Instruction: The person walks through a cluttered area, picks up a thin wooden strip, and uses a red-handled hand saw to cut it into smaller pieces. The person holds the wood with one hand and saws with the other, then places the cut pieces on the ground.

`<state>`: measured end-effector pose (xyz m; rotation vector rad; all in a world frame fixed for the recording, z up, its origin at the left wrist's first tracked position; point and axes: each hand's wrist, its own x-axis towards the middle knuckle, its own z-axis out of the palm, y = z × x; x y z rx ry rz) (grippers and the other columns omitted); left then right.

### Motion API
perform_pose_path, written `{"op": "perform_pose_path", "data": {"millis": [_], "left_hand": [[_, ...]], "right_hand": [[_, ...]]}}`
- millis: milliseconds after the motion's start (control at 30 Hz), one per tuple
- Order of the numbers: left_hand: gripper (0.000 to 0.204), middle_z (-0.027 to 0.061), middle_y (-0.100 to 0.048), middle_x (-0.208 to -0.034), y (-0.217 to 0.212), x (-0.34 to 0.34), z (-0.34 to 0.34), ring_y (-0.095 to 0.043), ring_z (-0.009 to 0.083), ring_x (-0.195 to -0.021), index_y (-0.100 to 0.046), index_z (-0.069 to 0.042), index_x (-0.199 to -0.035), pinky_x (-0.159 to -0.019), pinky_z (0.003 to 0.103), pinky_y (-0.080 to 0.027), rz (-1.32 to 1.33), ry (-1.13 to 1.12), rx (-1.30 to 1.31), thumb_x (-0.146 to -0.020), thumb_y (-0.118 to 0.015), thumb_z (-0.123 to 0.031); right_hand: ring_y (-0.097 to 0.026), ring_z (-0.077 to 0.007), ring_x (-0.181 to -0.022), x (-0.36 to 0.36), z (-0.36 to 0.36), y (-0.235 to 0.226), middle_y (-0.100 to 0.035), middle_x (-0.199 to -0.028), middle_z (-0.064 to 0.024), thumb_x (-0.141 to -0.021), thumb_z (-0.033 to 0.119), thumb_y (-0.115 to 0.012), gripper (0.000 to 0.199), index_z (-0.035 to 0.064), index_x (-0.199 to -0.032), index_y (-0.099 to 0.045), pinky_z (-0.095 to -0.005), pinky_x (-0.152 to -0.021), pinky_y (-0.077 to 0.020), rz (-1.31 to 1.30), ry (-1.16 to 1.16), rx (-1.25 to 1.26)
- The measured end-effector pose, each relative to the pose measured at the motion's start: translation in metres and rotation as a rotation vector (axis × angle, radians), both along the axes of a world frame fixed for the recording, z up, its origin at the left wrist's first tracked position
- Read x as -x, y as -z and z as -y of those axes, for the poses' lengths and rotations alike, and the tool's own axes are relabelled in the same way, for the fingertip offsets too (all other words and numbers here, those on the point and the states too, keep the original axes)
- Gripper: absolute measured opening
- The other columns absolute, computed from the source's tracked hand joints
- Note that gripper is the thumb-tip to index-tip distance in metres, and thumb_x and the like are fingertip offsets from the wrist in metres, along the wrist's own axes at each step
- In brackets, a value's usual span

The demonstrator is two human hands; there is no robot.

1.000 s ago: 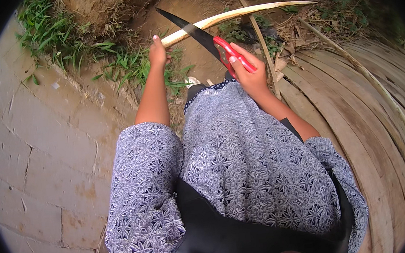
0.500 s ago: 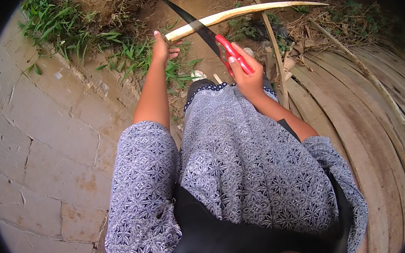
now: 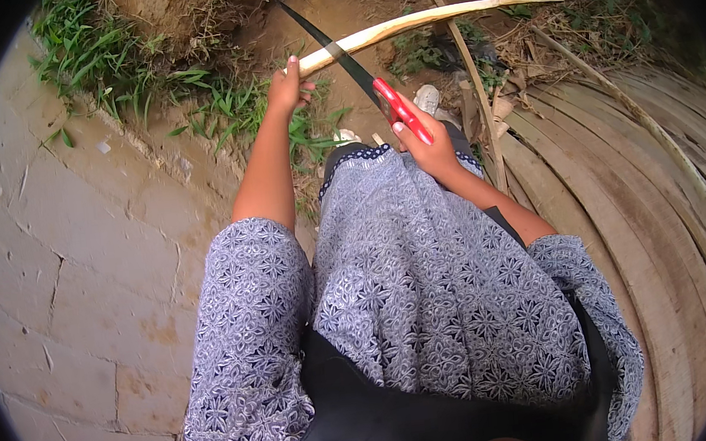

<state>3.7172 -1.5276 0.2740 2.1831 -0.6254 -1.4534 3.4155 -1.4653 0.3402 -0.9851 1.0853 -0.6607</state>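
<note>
My left hand [image 3: 289, 88] is closed round the near-left end of a long, pale wooden strip [image 3: 415, 22], with the thumb on top. The strip runs off to the right, slightly curved and narrowing to a thin tip. My right hand [image 3: 432, 148] grips the red handle of a handsaw [image 3: 402, 112]. Its dark, tapered blade slants up and left, crossing the strip a short way right of my left hand. Whether the teeth touch the wood cannot be made out.
Long wooden planks [image 3: 620, 197] lie side by side on the right, with a thin pole [image 3: 638, 124] across them. Another narrow stick [image 3: 474, 67] leans near my shoes [image 3: 426, 96]. Grass [image 3: 104, 62] edges the paved ground [image 3: 61, 246] on the left.
My right hand and the saw have drawn back a little toward me. My left thumb has come over the strip's end, and the strip has shifted slightly.
</note>
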Motion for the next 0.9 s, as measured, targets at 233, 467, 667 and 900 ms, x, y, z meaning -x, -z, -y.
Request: {"op": "perform_pose_path", "data": {"millis": [233,467,667,900], "left_hand": [[0.078,0.011,-0.07,-0.075,-0.002,-0.004,0.007,-0.06,0.0177,-0.056,-0.062,0.004,-0.111,-0.053,0.033,-0.05,-0.009,0.057,-0.035,-0.097,-0.038,-0.069],[0.081,0.0117,-0.068,-0.072,0.011,-0.019,-0.005,-0.064,0.0212,-0.057,-0.064,0.006,-0.104,-0.054,0.035,-0.051,0.08,0.212,-0.069,-0.099,-0.032,-0.068],[0.08,0.012,-0.066,-0.072,0.024,-0.02,-0.018,-0.065,0.0228,-0.056,-0.063,0.005,-0.102,-0.053,0.036,-0.051,0.14,0.318,-0.121,-0.1,-0.029,-0.067],[0.079,0.0126,-0.064,-0.075,0.03,-0.027,-0.017,-0.065,0.0221,-0.059,-0.062,0.005,-0.104,-0.052,0.036,-0.051,0.172,0.333,-0.026,-0.098,-0.035,-0.07]], "right_hand": [[-0.054,-0.0028,-0.069,-0.004,-0.008,0.027,-0.067,-0.092,0.0017,-0.097,0.017,-0.065,0.052,0.0094,-0.146,-0.052,-0.0217,-0.064,-0.0468,-0.005,0.076,-0.009],[-0.055,-0.002,-0.076,-0.021,-0.041,0.045,-0.067,-0.099,0.0014,-0.096,0.017,-0.067,0.051,0.0096,-0.145,-0.054,-0.0195,-0.068,-0.0473,-0.053,0.159,0.072],[-0.056,-0.0032,-0.068,-0.034,-0.074,0.058,-0.065,-0.083,0.0034,-0.097,0.018,-0.067,0.049,0.0129,-0.144,-0.056,-0.0212,-0.063,-0.0475,-0.045,0.234,0.063],[-0.055,-0.0038,-0.066,-0.046,-0.087,0.07,-0.066,-0.086,0.0036,-0.096,0.02,-0.069,0.051,0.0149,-0.145,-0.055,-0.0211,-0.061,-0.046,-0.068,0.272,0.158]]}}
